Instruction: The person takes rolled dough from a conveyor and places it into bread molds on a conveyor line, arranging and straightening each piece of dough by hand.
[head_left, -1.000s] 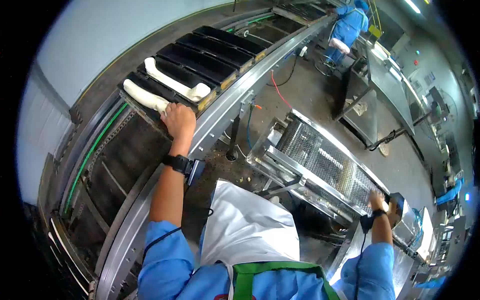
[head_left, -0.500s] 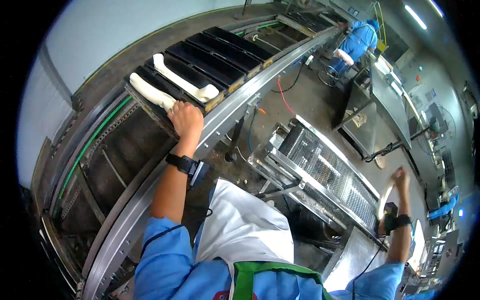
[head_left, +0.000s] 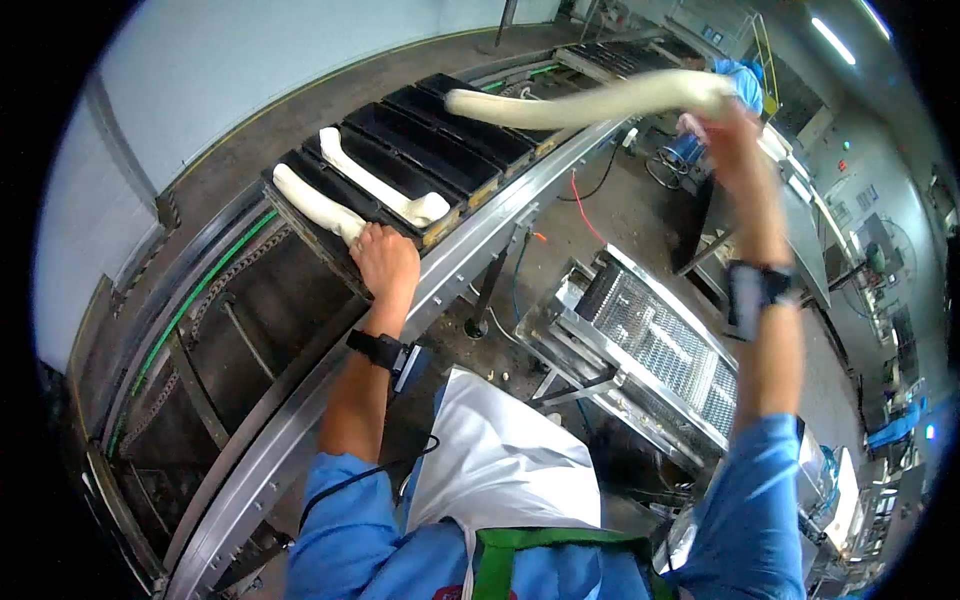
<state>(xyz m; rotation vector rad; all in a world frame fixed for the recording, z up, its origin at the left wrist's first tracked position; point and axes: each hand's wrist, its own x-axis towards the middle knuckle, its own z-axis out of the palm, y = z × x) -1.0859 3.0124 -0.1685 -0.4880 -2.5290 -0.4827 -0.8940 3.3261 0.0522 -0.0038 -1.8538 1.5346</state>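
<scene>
My left hand (head_left: 388, 262) is closed round the near end of a long, pale bone (head_left: 312, 205) lying in the nearest black tray (head_left: 292, 160). A second bone (head_left: 372, 180) with knobbed ends rests in the tray beside it. Up at the right, my right hand (head_left: 738, 150), smeared by motion, grips one end of another long, curved bone (head_left: 590, 106). That bone is in the air, its far end pointing left above the farther black trays (head_left: 432, 140). Both wrists wear dark straps with a small device.
A steel conveyor rail (head_left: 470, 255) curves along the left. A mesh-belt conveyor (head_left: 655, 335) slopes across the middle right. Beyond it stands a metal table (head_left: 800, 225). A person in blue (head_left: 740, 80) is at the back, partly behind the raised bone.
My right hand has swung up from low on the right by the mesh belt, bringing the bone across towards the trays. My left hand stays on its bone.
</scene>
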